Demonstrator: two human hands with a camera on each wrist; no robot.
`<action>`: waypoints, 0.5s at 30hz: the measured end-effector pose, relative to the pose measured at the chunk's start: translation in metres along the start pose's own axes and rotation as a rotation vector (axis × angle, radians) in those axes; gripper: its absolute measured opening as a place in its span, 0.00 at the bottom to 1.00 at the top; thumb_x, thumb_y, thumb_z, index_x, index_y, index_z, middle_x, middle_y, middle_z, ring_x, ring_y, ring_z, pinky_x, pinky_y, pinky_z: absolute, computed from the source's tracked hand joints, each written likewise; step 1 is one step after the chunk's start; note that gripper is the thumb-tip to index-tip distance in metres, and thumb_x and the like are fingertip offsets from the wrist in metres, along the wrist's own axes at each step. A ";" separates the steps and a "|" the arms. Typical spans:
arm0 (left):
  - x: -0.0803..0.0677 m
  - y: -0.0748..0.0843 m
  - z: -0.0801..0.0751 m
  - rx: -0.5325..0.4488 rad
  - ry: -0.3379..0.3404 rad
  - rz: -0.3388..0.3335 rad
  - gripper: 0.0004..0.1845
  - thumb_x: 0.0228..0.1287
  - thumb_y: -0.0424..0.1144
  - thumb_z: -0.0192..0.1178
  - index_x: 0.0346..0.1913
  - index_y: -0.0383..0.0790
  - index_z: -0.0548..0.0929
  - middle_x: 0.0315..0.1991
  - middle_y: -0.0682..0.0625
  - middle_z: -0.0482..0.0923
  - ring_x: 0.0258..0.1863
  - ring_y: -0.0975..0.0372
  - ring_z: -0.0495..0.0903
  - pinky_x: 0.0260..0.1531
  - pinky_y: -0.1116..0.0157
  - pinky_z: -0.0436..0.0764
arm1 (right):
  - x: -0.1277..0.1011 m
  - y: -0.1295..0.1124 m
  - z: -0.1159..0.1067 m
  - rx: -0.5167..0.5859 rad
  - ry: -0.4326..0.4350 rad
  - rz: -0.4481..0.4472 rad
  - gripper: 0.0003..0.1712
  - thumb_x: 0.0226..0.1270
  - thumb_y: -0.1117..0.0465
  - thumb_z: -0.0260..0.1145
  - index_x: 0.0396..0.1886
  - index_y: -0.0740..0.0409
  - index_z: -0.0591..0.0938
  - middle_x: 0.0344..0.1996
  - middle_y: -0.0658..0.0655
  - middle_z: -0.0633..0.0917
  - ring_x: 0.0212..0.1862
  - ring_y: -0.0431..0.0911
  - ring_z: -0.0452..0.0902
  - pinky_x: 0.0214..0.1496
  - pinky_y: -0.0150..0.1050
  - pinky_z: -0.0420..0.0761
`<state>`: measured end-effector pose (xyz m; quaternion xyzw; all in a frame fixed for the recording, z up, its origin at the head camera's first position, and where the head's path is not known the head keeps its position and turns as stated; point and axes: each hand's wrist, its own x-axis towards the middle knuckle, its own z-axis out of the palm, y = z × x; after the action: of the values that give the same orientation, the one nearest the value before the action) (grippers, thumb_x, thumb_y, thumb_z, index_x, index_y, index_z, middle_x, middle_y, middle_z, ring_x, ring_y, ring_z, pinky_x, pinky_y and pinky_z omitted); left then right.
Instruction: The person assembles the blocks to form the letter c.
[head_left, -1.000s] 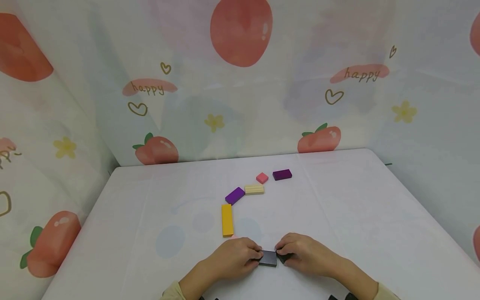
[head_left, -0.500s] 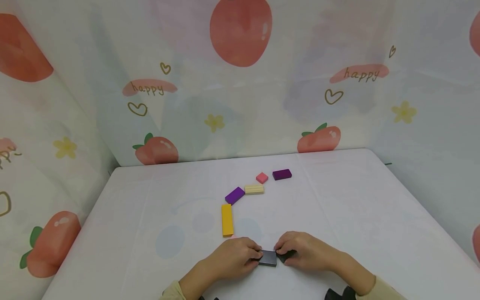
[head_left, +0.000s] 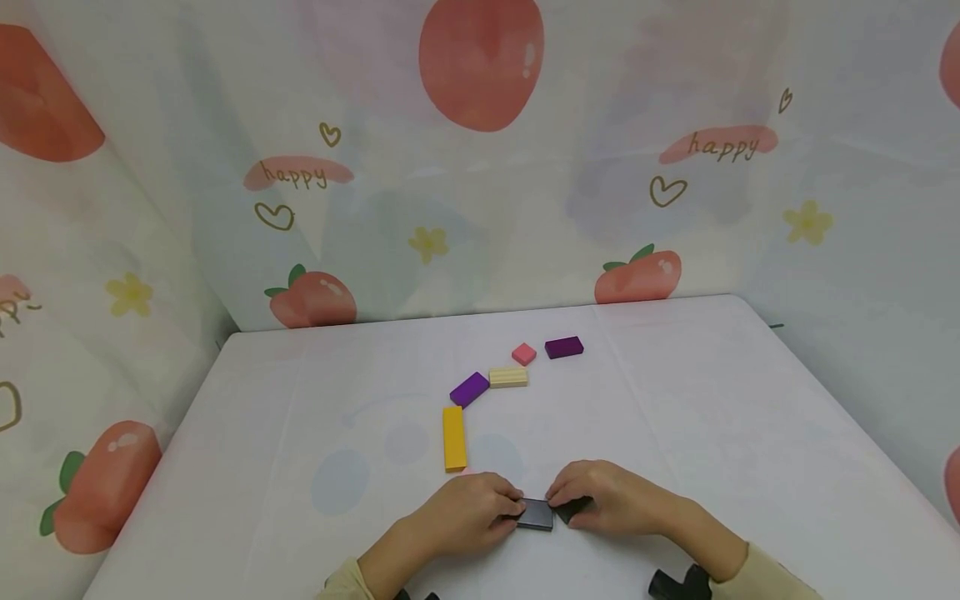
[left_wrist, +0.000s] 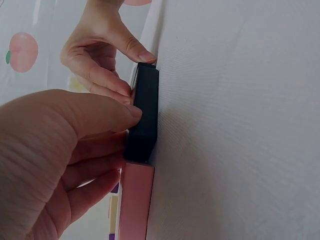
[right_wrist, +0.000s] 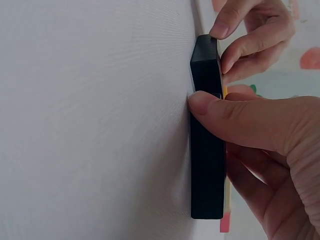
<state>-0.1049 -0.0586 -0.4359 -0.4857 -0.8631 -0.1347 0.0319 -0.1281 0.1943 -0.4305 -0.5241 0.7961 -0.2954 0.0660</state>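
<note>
White table (head_left: 300, 467): yellow block (head_left: 453, 438), purple block (head_left: 469, 389) beyond both hands' black block (head_left: 536, 513).

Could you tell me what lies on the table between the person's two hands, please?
A flat black block lies between them, the left hand pinching its left end and the right hand at its right end. The head view shows this best.

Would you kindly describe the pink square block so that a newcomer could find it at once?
On the white table, a curved line of flat blocks runs away from the hands toward the back wall. Near its far end, the pink block lies between the cream block and the far purple block. It alone is small and square.
</note>
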 end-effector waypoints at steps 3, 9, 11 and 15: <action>0.000 0.000 0.000 -0.005 -0.004 0.001 0.10 0.59 0.40 0.62 0.43 0.45 0.86 0.42 0.59 0.80 0.44 0.72 0.75 0.46 0.77 0.71 | 0.000 -0.001 0.000 0.007 0.000 -0.001 0.16 0.48 0.70 0.71 0.41 0.59 0.84 0.42 0.48 0.82 0.46 0.41 0.76 0.47 0.36 0.77; 0.000 0.000 -0.001 -0.007 0.002 0.004 0.10 0.59 0.40 0.62 0.43 0.45 0.86 0.41 0.59 0.80 0.44 0.72 0.76 0.45 0.78 0.72 | 0.000 0.001 0.001 0.004 -0.005 0.023 0.16 0.49 0.69 0.72 0.40 0.58 0.84 0.42 0.46 0.82 0.46 0.39 0.76 0.47 0.36 0.77; 0.000 0.000 -0.001 -0.005 0.004 0.004 0.10 0.58 0.40 0.62 0.43 0.45 0.86 0.41 0.59 0.80 0.44 0.72 0.76 0.45 0.78 0.72 | -0.001 0.002 0.001 0.007 -0.009 0.037 0.16 0.49 0.69 0.72 0.40 0.58 0.85 0.42 0.46 0.81 0.47 0.39 0.76 0.47 0.36 0.77; 0.000 0.001 0.000 -0.009 0.006 -0.010 0.10 0.58 0.40 0.62 0.43 0.45 0.86 0.41 0.59 0.80 0.43 0.72 0.76 0.44 0.78 0.72 | -0.002 0.002 0.001 0.019 -0.010 0.042 0.15 0.49 0.68 0.72 0.40 0.58 0.85 0.42 0.46 0.81 0.46 0.39 0.76 0.47 0.36 0.77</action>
<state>-0.1046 -0.0578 -0.4359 -0.4813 -0.8647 -0.1401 0.0315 -0.1282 0.1961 -0.4331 -0.5081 0.8037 -0.2989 0.0813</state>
